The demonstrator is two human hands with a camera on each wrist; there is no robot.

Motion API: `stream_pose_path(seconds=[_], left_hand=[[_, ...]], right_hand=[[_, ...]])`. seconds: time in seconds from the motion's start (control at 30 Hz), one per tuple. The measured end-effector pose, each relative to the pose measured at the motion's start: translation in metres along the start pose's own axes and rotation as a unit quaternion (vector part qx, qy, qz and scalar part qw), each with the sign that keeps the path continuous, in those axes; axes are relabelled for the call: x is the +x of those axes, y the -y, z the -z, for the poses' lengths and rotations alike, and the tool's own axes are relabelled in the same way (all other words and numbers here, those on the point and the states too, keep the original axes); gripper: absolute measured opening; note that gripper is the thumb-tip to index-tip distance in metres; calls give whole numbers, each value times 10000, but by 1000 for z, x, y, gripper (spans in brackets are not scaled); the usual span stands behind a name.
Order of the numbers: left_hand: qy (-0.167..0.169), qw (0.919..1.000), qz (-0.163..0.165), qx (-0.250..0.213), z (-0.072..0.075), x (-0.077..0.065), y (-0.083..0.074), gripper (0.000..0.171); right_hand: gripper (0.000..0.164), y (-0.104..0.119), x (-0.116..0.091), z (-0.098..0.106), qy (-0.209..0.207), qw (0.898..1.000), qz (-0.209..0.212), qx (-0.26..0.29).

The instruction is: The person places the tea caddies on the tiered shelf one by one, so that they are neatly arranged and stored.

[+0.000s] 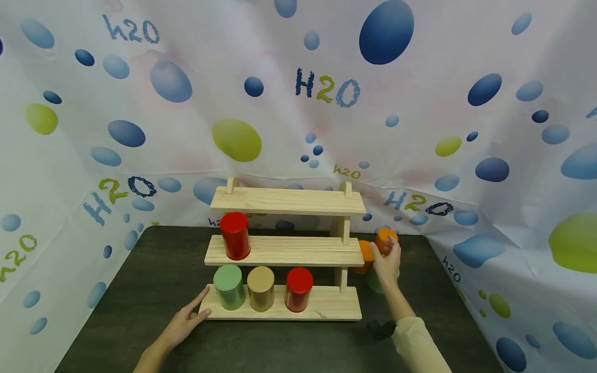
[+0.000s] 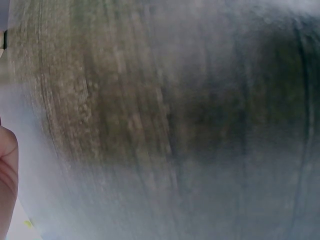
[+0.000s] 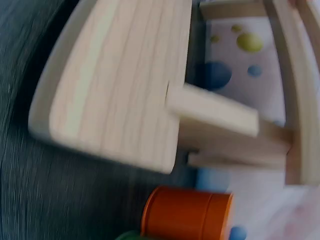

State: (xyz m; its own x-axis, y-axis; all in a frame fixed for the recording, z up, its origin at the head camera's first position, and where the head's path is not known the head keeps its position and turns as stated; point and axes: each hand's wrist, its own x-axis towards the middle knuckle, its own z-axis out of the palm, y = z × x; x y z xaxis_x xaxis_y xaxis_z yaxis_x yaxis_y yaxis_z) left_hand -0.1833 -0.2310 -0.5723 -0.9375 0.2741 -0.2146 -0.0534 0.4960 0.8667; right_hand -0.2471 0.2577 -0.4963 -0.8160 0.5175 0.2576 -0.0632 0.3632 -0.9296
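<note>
A wooden three-tier shelf (image 1: 284, 254) stands mid-table. My left hand (image 1: 179, 324) touches the left end of its bottom tier with extended fingers. That tier bears a green can (image 1: 229, 289), a gold can (image 1: 261, 290) and a red can (image 1: 298, 290); another red can (image 1: 235, 237) stands on the middle tier. Right of the shelf, my right hand (image 1: 387, 264) holds an orange can (image 1: 385, 237) between thumb and fingers. Close by stand a second orange can (image 1: 364, 257), partly behind the shelf, and a green can (image 1: 374, 281), partly covered by the hand.
The dark table (image 1: 270, 344) ends at a white curtain (image 1: 289, 129) with blue and green spots. A small black object (image 1: 381, 329) is at the right wrist. The shelf's end (image 3: 110, 100) lies near an orange can (image 3: 185, 215) in the right wrist view.
</note>
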Motion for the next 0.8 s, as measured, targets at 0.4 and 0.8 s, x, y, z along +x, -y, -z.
stream_pose_path(seconds=[0.4, 0.8], left_hand=[[-46, 10000, 1, 12, 1, 1, 2, 70], [45, 9999, -70, -71, 0, 3, 5, 70]], right_hand=[[66, -30, 33, 21, -35, 9953, -762, -597], [72, -35, 54, 31, 1650, 9598, -822, -2119]])
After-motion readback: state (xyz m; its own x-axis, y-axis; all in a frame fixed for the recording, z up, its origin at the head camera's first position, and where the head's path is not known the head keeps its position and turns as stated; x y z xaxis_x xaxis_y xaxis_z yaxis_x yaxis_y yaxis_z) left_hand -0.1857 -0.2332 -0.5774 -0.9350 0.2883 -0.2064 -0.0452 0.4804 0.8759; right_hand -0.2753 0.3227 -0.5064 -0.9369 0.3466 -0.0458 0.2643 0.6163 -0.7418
